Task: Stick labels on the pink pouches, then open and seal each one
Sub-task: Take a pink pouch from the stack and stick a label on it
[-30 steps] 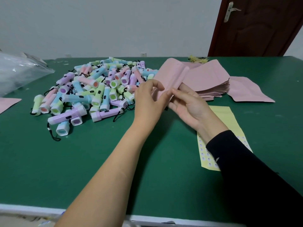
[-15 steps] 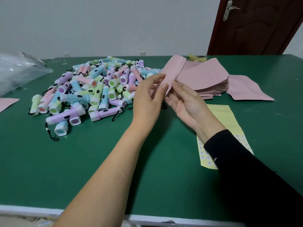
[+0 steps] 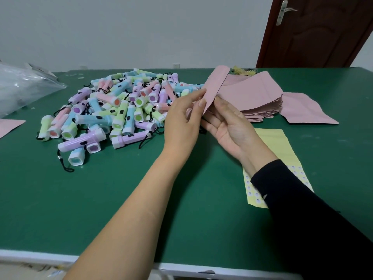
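Observation:
A pink pouch [image 3: 216, 85] stands tilted above the green table [image 3: 101, 199], seen nearly edge-on. My left hand [image 3: 181, 122] pinches its lower end between thumb and fingers. My right hand [image 3: 230, 126], palm up, holds the same end from the other side with its thumb on the pouch. Behind them lies a stack of pink pouches [image 3: 252, 98], with one loose pouch [image 3: 306, 112] to its right. A yellow label sheet [image 3: 278, 142] lies under my right forearm; small round labels show on its near part.
A heap of pastel mini flashlights [image 3: 113, 110] with black wrist cords fills the table's left middle. A clear plastic bag [image 3: 22, 85] sits at far left, a pink pouch corner [image 3: 10, 124] below it. A brown door [image 3: 314, 31] stands behind at right.
Both hands have lifted the pouch and turned it from nearly flat to nearly edge-on. The pinch at its lower end has tightened.

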Available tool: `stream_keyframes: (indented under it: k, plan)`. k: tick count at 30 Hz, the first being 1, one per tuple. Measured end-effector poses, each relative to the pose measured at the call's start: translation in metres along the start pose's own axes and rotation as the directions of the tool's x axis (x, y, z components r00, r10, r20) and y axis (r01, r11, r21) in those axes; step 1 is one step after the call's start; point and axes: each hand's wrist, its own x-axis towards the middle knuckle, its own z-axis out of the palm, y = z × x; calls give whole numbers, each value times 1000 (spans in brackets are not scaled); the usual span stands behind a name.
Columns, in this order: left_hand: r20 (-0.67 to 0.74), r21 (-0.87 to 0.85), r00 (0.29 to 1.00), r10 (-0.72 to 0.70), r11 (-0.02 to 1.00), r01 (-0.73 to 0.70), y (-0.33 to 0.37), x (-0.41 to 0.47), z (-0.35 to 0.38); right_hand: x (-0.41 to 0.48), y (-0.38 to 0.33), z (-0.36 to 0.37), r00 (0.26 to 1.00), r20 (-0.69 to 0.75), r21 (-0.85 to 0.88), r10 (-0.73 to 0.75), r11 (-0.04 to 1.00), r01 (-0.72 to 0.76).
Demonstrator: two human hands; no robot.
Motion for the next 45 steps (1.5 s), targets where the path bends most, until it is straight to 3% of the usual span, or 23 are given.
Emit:
stream_keyframes:
  k: [25, 28, 32, 37, 45]
  plan:
    - [15, 50, 999, 28, 998, -29, 1, -1, 1, -3, 0, 4, 993, 2, -49, -117, 992, 117]
    - [6, 63, 999, 41, 997, -41, 1, -1, 0, -5, -2, 5, 990, 1, -110, -141, 984, 141]
    - [-46, 118, 985, 164, 980, -158, 4, -2, -1, -8, -5, 12, 965, -32, -269, -261, 932, 244]
    - [-116, -102, 988, 102, 988, -114, 12, -4, -3, -12, -11, 25, 884, 14, -502, -467, 761, 410]
    - [-22, -284, 997, -72, 957, 63, 16, -5, 0, -16, -14, 21, 854, -50, -612, -518, 691, 383]
